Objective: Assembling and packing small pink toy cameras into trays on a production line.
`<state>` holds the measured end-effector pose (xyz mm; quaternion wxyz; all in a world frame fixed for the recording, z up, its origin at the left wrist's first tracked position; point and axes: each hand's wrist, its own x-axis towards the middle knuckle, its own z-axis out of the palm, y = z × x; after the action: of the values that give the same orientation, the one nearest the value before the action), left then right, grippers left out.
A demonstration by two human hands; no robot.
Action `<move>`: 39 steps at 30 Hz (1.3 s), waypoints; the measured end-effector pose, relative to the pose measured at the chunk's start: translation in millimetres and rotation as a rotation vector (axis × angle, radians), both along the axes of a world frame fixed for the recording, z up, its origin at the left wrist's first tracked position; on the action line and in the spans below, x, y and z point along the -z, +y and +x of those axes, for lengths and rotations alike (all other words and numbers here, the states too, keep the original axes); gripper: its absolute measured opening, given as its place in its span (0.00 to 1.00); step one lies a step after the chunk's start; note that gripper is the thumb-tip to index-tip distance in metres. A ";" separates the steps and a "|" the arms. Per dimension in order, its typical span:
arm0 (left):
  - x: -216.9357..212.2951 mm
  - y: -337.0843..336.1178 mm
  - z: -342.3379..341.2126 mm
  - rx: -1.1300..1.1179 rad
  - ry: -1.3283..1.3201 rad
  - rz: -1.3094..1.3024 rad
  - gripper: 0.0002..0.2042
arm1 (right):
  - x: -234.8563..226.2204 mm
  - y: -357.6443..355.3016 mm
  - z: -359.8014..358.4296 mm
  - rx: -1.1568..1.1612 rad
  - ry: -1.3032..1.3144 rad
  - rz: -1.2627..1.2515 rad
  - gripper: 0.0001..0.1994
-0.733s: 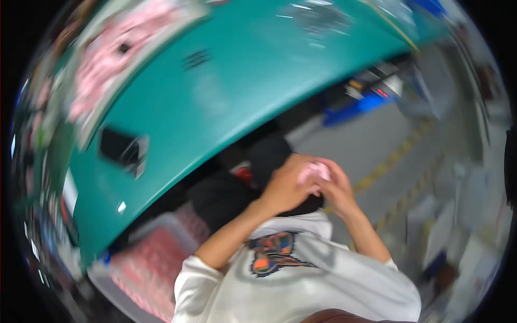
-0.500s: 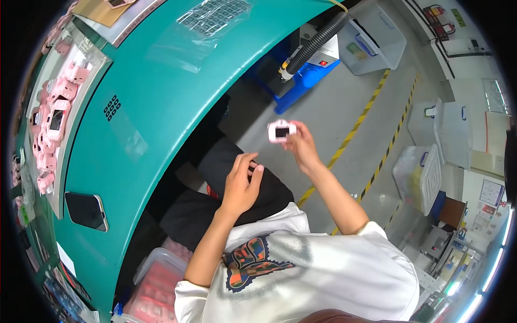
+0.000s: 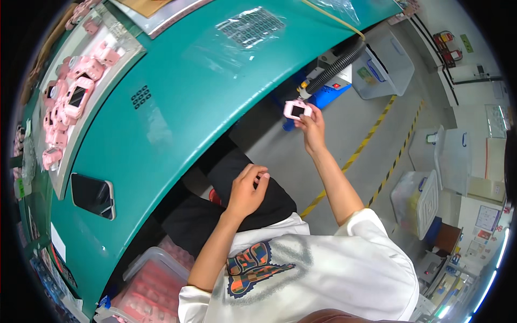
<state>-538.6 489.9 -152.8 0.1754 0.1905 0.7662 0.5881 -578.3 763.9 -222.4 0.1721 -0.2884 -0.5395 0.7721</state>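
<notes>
A small pink toy camera (image 3: 298, 111) with a dark rectangular screen is gripped at its right side by my right hand (image 3: 313, 129). Just above it is the tip of a black corrugated hose (image 3: 335, 65), with a yellow-banded end fitting. From this view I cannot tell whether the camera touches that tip. My left hand (image 3: 247, 191) is over my lap, fingers loosely bent and thumb apart from them, with nothing visible in it.
On the green table (image 3: 177, 129) are a tray of pink toy cameras (image 3: 75, 99), a phone (image 3: 92, 195) and a clear plastic bag (image 3: 250, 27). Below right of the hose is a blue stool (image 3: 331, 97). A clear bin of pink parts (image 3: 153, 288) stands lower left.
My right hand has carried the toy camera up and slightly right, to the hose tip. My left hand has shifted slightly down in the picture. The whole view has also shifted.
</notes>
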 end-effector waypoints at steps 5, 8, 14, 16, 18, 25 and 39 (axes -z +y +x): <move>5.0 -3.8 1.5 -0.012 0.060 0.039 0.06 | -53.9 -20.0 46.1 -0.414 0.035 -0.021 0.24; 2.5 -7.1 1.3 -0.019 0.047 0.050 0.05 | -126.5 -28.5 31.8 -0.822 0.059 0.085 0.22; 2.8 -11.9 1.0 -0.001 0.027 0.096 0.06 | -263.1 -68.6 -119.6 -0.591 0.411 0.629 0.19; 1.4 -13.8 -1.6 0.005 0.025 0.109 0.06 | -283.3 -75.8 -195.0 -0.426 0.516 0.729 0.17; 1.4 -17.2 -1.0 0.013 0.042 0.101 0.06 | -298.1 -79.0 -268.0 -0.299 0.546 0.858 0.16; 9.1 -28.6 3.7 -0.035 0.021 0.148 0.07 | -309.2 -75.3 -458.2 -0.096 0.322 1.186 0.18; 14.5 -32.5 -19.1 -0.050 -0.120 0.215 0.07 | -285.8 -49.6 -549.5 -0.336 -0.050 1.489 0.10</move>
<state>-557.8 457.4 -167.3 0.1846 0.1536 0.6915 0.6813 -1127.8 714.3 63.4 0.1890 -0.0278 -0.9580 0.2138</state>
